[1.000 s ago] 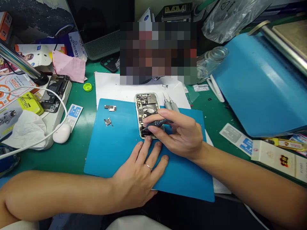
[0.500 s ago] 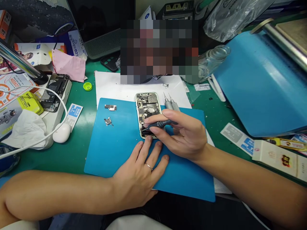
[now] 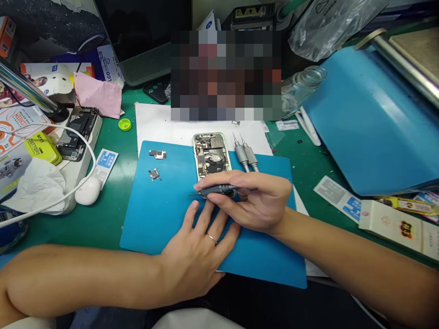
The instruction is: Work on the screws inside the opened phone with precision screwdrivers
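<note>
An opened smartphone with its inner parts bare lies on the blue mat. My right hand is closed on dark tweezers, held above the phone's lower end. Their thin tip points left, past the phone's edge. My left hand, with a ring on one finger, rests on the mat, its fingers spread and reaching up to the phone's near end. The right hand hides the phone's lower part and some left fingertips. Two small metal phone parts, a bracket and a second piece, lie to the left.
Two grey screwdrivers lie beyond the right hand. A white paper sheet reaches under the mat. At left are another opened phone, a white cable and a green cap. A glass jar and cigarette box are at right.
My right hand has moved the tweezers left and toward me, from inside the phone to over its near end. The left fingertips have drawn back slightly. The phone has stayed in place.
</note>
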A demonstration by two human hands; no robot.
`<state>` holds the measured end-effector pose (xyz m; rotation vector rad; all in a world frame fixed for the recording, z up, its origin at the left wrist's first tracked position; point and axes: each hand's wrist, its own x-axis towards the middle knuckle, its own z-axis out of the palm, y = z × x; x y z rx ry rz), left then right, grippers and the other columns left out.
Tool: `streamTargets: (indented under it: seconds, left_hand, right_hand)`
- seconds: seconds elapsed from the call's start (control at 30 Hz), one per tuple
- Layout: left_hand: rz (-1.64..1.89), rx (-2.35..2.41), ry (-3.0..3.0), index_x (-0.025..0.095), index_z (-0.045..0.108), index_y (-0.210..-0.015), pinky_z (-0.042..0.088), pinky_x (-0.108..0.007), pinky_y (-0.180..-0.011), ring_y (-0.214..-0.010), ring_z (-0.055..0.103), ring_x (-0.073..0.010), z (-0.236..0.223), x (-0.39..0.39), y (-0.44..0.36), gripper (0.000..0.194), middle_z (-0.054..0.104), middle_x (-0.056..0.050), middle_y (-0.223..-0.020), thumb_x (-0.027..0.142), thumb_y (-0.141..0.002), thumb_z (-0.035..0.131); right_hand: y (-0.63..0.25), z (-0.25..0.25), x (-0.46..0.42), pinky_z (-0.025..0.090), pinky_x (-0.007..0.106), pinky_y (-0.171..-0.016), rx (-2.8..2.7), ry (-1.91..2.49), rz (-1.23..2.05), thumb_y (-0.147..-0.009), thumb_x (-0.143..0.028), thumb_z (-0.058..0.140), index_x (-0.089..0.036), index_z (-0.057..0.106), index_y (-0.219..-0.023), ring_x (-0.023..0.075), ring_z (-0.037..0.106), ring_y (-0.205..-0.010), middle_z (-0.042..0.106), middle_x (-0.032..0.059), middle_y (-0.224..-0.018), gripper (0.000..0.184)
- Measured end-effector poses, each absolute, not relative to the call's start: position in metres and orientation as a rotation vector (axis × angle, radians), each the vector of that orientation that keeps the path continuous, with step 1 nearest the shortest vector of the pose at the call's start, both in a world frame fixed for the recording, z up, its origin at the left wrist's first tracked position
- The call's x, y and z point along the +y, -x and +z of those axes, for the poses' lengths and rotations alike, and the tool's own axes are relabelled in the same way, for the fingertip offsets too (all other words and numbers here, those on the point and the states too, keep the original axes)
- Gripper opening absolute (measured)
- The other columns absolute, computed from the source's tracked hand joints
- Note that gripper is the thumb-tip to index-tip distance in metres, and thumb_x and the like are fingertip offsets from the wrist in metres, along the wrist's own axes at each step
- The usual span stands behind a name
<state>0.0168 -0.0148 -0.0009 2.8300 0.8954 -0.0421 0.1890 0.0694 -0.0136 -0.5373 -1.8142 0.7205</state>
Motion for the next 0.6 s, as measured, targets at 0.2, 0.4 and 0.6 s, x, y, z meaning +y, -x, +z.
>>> streamTargets:
  seconds: [0.2,0.4,0.6]
  left_hand:
    - [-0.060,0.897,-2.818,0.010,0.031,-0.161,0.022,-0.070,-0.118,-0.152,0.024,-0.0462,0.0003,-0.0135,-0.0172,0.093,0.033,-0.023,-0.165,0.057,-0.089,0.067]
    - [-0.081,0.884,-2.821,0.012,0.033,-0.160,0.027,-0.074,-0.115,-0.152,0.022,-0.0479,0.0014,-0.0120,-0.0172,0.089,0.032,-0.024,-0.165,0.058,-0.091,0.065]
    - [-0.092,0.870,-2.819,0.012,0.032,-0.161,0.028,-0.074,-0.115,-0.153,0.021,-0.0481,0.0022,-0.0109,-0.0175,0.091,0.031,-0.024,-0.165,0.059,-0.091,0.065]
  right_hand:
    - [-0.1885,-0.0190,0.0710,0.071,0.028,-0.075,-1.794,0.631,0.933,-0.090,-0.011,0.069,-0.031,0.065,-0.115,0.0179,0.080,-0.088,0.079,0.0000,-0.100,0.032]
    - [-0.1863,-0.0192,0.0706,0.070,0.025,-0.072,-1.765,0.766,1.044,-0.094,-0.020,0.068,-0.028,0.067,-0.107,0.0156,0.078,-0.086,0.078,-0.0003,-0.096,0.016]
    - [-0.1871,-0.0199,0.0698,0.069,0.026,-0.074,-1.815,0.784,0.994,-0.094,-0.021,0.067,-0.028,0.065,-0.107,0.0153,0.077,-0.087,0.077,0.0000,-0.096,0.015]
